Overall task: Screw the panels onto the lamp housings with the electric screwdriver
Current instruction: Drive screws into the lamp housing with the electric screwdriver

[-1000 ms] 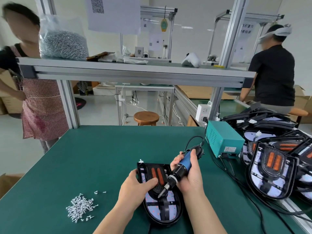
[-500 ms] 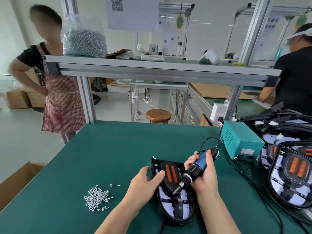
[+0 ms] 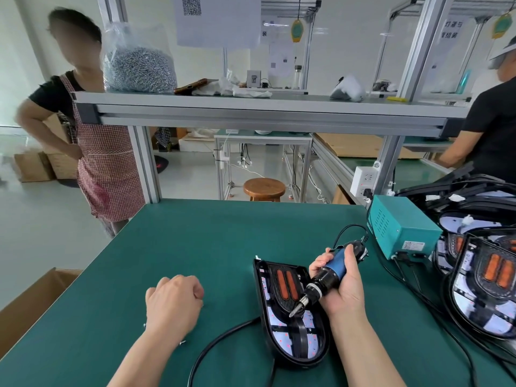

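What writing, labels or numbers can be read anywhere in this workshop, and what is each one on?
No text is clear enough to quote.
Hanging sheet, upper right: two lines of Chinese characters, too blurred to read.
White sheet above the shelf: a QR code, no legible words.
Label on the teal box: print too small to read.
Yellow-green tags hanging overhead: nothing legible.

Single view, from the camera worn on my head. It faces forward and down along the green bench (image 3: 195, 247), wide-angle. My left hand (image 3: 173, 303) and right hand (image 3: 340, 286) sit close at the lower edge. The shelf rail (image 3: 251, 113) and the room beyond fill the upper half.
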